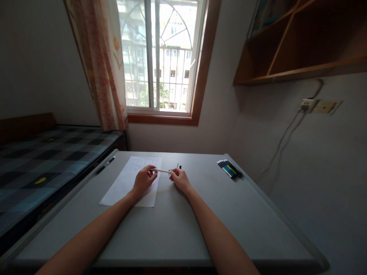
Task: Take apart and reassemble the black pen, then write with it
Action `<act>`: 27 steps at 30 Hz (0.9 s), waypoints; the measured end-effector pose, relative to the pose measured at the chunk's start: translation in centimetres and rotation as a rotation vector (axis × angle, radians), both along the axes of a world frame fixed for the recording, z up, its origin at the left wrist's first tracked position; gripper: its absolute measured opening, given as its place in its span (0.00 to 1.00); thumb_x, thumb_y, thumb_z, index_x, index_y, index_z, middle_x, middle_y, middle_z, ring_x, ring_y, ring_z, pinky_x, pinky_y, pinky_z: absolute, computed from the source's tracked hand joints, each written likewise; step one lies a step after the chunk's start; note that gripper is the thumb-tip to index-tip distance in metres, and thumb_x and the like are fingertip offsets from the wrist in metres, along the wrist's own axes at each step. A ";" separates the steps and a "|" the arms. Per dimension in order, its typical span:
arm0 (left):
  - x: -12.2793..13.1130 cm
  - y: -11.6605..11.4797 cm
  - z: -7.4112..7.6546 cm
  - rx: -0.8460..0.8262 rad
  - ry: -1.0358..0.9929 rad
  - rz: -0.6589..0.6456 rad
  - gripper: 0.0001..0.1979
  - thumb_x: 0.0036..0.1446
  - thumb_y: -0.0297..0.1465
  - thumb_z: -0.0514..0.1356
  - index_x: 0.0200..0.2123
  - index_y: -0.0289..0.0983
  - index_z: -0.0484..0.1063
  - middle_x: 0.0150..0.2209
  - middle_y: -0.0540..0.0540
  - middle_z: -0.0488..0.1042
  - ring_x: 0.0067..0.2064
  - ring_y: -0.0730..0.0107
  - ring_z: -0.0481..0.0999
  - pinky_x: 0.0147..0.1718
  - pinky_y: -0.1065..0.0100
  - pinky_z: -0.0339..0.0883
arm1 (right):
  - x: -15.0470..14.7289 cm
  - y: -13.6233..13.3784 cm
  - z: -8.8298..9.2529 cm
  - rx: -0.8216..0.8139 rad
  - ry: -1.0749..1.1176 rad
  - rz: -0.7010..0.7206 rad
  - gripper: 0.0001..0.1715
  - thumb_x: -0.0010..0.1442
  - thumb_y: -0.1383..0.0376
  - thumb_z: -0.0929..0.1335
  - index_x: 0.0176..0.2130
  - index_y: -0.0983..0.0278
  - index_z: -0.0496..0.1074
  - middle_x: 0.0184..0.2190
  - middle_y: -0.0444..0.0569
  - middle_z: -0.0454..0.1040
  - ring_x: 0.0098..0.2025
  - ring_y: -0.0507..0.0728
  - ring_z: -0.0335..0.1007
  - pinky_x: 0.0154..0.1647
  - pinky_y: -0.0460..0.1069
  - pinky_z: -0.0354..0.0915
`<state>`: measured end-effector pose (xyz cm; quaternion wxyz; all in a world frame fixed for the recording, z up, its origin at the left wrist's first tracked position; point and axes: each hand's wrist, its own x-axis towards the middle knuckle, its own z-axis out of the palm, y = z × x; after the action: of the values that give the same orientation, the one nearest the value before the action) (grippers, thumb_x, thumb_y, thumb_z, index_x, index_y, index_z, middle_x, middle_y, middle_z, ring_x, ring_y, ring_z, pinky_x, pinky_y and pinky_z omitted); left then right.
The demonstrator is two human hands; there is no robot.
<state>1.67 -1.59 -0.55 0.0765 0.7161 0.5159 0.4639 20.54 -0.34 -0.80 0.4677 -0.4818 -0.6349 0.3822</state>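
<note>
A slim pen with a whitish barrel [163, 170] is stretched level between my two hands. My left hand [143, 180] pinches its dark left end, over the right edge of a sheet of paper [123, 191]. At the other end, the fingertips of my right hand [180, 179] are closed on the pen's tip. Just behind the right hand, a small black piece [180, 167] and a thin dark sliver show on the desk, too small to name and partly covered by the hand.
On the grey desk [177, 229], a dark pen [106, 165] lies near the left edge. A row of several pens [230, 170] lies near the right edge. A checked bed [63, 152] stands to the left. Wall shelves [286, 78] hang at the upper right.
</note>
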 end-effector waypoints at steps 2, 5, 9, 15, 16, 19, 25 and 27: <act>0.0 0.0 -0.1 -0.002 -0.005 -0.007 0.08 0.50 0.33 0.57 0.35 0.37 0.69 0.24 0.52 0.69 0.23 0.76 0.68 0.25 0.74 0.63 | 0.0 0.0 0.0 -0.001 0.002 0.003 0.08 0.53 0.63 0.63 0.28 0.66 0.67 0.18 0.45 0.71 0.20 0.49 0.65 0.23 0.44 0.60; -0.1 0.0 0.0 -0.002 -0.010 -0.011 0.08 0.50 0.33 0.56 0.35 0.37 0.69 0.25 0.52 0.69 0.23 0.76 0.68 0.26 0.74 0.63 | 0.1 0.0 -0.1 0.001 -0.001 0.006 0.09 0.53 0.63 0.63 0.28 0.67 0.67 0.18 0.45 0.71 0.20 0.49 0.65 0.23 0.44 0.60; 0.0 -0.1 0.1 -0.002 -0.010 -0.014 0.08 0.50 0.33 0.56 0.34 0.37 0.69 0.24 0.52 0.69 0.23 0.76 0.68 0.25 0.74 0.63 | 0.1 0.1 -0.1 0.003 -0.013 0.002 0.09 0.53 0.63 0.63 0.29 0.67 0.67 0.18 0.45 0.71 0.20 0.49 0.65 0.23 0.44 0.60; 0.1 -0.1 0.2 -0.015 -0.023 -0.013 0.08 0.50 0.33 0.57 0.34 0.37 0.69 0.24 0.51 0.69 0.23 0.75 0.68 0.25 0.74 0.63 | 0.1 0.0 0.0 -0.001 -0.027 -0.007 0.09 0.53 0.63 0.63 0.29 0.67 0.67 0.18 0.45 0.71 0.20 0.49 0.65 0.23 0.44 0.61; 0.1 -0.1 0.1 -0.016 -0.025 -0.013 0.08 0.50 0.33 0.57 0.34 0.37 0.69 0.24 0.52 0.69 0.23 0.76 0.68 0.25 0.74 0.63 | 0.1 0.0 0.0 -0.001 -0.024 -0.007 0.08 0.53 0.64 0.63 0.29 0.67 0.67 0.18 0.45 0.71 0.20 0.49 0.65 0.23 0.44 0.61; 0.1 -0.1 0.1 -0.015 -0.029 -0.012 0.08 0.50 0.33 0.57 0.34 0.37 0.69 0.24 0.52 0.69 0.23 0.76 0.68 0.25 0.74 0.63 | 0.1 0.1 -0.1 -0.001 -0.015 -0.003 0.08 0.53 0.63 0.63 0.28 0.67 0.67 0.18 0.45 0.71 0.20 0.49 0.65 0.23 0.44 0.61; 0.1 -0.2 0.3 -0.013 -0.029 -0.021 0.08 0.50 0.33 0.57 0.35 0.37 0.69 0.25 0.51 0.70 0.23 0.76 0.68 0.26 0.74 0.63 | 0.0 -0.1 0.2 0.009 -0.022 0.000 0.09 0.53 0.63 0.62 0.28 0.67 0.67 0.18 0.45 0.71 0.20 0.50 0.65 0.24 0.44 0.61; 0.1 -0.2 0.3 -0.013 -0.030 -0.023 0.08 0.50 0.32 0.57 0.35 0.37 0.69 0.25 0.52 0.70 0.23 0.76 0.68 0.26 0.74 0.63 | 0.1 -0.1 0.2 0.011 -0.027 -0.004 0.09 0.53 0.63 0.62 0.28 0.67 0.67 0.18 0.45 0.71 0.20 0.50 0.65 0.24 0.44 0.61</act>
<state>1.79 -1.77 -0.23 0.0944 0.7145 0.5094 0.4702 20.60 -0.46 -0.63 0.4626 -0.4855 -0.6422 0.3713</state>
